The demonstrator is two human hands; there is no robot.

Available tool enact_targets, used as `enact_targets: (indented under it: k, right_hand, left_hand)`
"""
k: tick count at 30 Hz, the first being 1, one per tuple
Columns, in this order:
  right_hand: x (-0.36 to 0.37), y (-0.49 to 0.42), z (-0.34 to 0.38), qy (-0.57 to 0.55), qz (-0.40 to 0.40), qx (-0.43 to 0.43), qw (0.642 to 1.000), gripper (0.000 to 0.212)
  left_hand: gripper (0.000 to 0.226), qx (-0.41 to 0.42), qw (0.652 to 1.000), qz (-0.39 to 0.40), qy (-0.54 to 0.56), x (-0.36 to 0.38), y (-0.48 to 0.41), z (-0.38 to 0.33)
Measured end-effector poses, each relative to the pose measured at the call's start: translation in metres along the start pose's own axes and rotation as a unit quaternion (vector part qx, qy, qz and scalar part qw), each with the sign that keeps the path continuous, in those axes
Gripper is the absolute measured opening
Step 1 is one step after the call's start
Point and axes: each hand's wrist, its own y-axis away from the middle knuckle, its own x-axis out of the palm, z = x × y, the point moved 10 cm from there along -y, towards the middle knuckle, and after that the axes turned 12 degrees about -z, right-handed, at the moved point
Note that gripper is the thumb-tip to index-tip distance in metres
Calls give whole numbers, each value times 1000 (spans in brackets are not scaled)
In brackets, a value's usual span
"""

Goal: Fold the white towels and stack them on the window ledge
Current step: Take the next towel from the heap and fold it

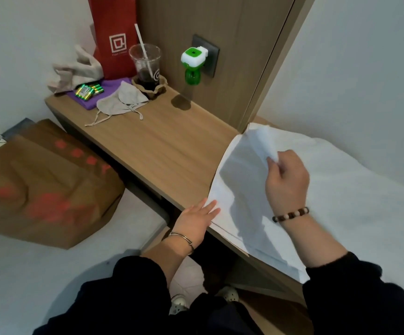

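A white towel point(242, 189) lies over the right end of a wooden ledge point(172, 151), with part of it lifted. My right hand point(286, 180) pinches the towel's raised far corner above the ledge. My left hand point(196, 218) lies flat with straight fingers on the towel's near left edge, at the front rim of the ledge. More white cloth point(355, 189) spreads to the right under my right arm.
At the ledge's far end stand a plastic cup with a straw point(145, 66), a red paper bag point(114, 35), batteries point(88, 89), a purple cloth and grey cloths. A green plug-in device point(192, 62) hangs on the wood panel. A brown paper bag point(43, 184) sits at left.
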Motion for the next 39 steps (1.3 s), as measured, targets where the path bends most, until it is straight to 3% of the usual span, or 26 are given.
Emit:
enact_targets:
  k: [2,4,5,7,9,12,15,18,20,22,24,26,27,28,31,33,39]
  right_hand:
    - [20,41,3,36,97,-50,993,11]
    - [56,93,-23,83,265,-15,961,15]
    - [69,119,-40,107,337,17,935,18]
    - [78,151,-60,148,399,44,904,25]
    - [78,158,-61,170,392,36,903,27]
    - [78,156,-50,169,379,19,909,29]
    - [78,154,-54,162,379,41,910,29]
    - [82,144,-68,113,403,139,897,25]
    - [82,123,-61,61,382,164,907,28]
    - [72,92,-41,49,303,119,944,35]
    - [41,61,-6,49,139,33,988,23]
    - [17,58,22,27,29,-30,999,9]
    - [18,68,29,22,39,-57,997,14]
    - [31,85,29,23,98,-72,992,19]
    - [71,151,-12,84,319,32,943,21]
    - [71,167,-25,101,314,71,941,22]
    - [69,173,-9,107,269,-2,957,31]
  left_hand:
    - [55,19,1000,-4,15,-7,0,-4]
    - [46,-2,993,-47,106,-19,5,-1]
    - [40,-48,980,-93,167,-28,9,8]
    - [24,-178,935,-194,237,-41,23,37]
    - [12,-331,879,-209,273,-34,39,65]
    - [23,-475,774,-79,411,5,44,66]
    - [29,-491,722,-34,486,15,39,52]
    - [21,-491,684,-38,538,14,37,48]
    - [18,-487,659,-42,572,14,35,48]
    - [18,-486,648,-40,585,14,33,47]
    - [14,-491,629,-43,601,12,32,46]
    - [11,-496,606,-52,620,11,32,46]
    - [12,-496,600,-54,625,11,32,46]
    - [14,-497,598,-54,627,12,33,47]
    - [18,-502,577,-46,642,16,37,49]
    - [12,-497,557,-38,664,18,38,47]
    - [3,-499,538,-20,679,20,43,45]
